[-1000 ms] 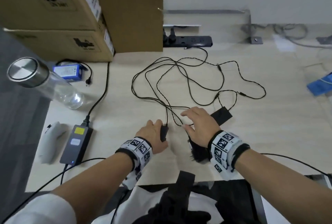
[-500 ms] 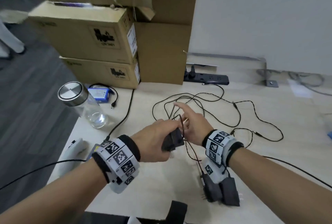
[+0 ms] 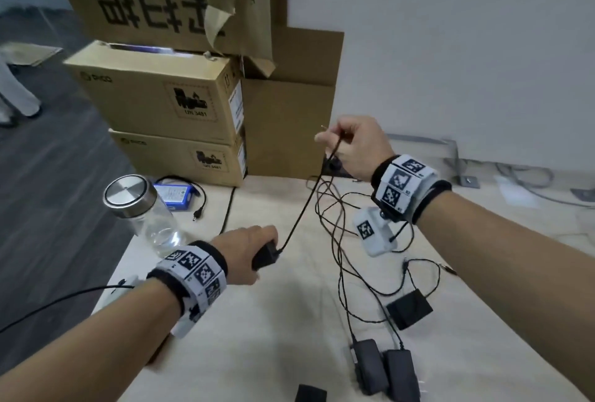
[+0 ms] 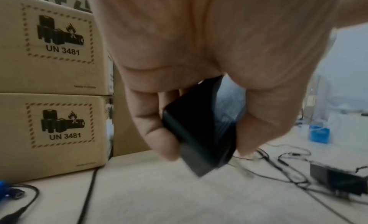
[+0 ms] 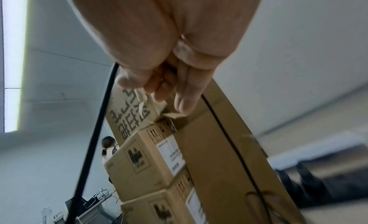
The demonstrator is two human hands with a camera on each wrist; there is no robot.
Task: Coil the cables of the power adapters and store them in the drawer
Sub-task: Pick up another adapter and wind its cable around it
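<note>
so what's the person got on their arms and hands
Bare forearms and bare hands. Each wrist wears a white band printed with square black-and-white marker codes over a black cuff, on the left wrist and right wrist. A white marked camera block hangs below each, with thin black cables.

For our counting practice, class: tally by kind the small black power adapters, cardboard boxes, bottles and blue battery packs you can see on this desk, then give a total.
Power adapters: 4
Cardboard boxes: 4
Bottles: 1
Blue battery packs: 1
Total: 10
</note>
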